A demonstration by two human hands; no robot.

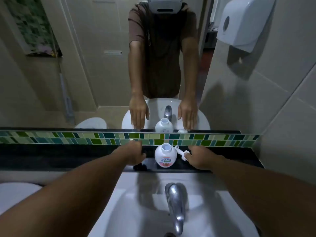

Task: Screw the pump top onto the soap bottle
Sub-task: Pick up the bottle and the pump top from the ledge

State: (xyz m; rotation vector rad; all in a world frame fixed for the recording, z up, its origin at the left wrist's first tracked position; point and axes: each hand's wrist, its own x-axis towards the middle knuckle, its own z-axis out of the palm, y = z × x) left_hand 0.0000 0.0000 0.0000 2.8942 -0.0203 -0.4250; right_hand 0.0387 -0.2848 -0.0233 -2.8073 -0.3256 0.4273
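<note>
A white soap bottle [165,155] with a coloured label stands upright on the black ledge [68,156], its wide neck open and without a top. The white pump top [181,152] lies on its side just right of the bottle. My right hand [201,157] rests palm down on the ledge, its fingertips touching or almost touching the pump top without gripping it. My left hand [132,153] lies palm down left of the bottle, a short gap away, holding nothing. The mirror shows both hands flat with fingers extended.
A chrome tap [175,200] rises over the white basin [136,211] below the ledge. A green mosaic tile strip [85,137] and a mirror [85,65] back the ledge. A white paper dispenser [242,24] hangs on the right wall. A toilet [15,194] sits lower left.
</note>
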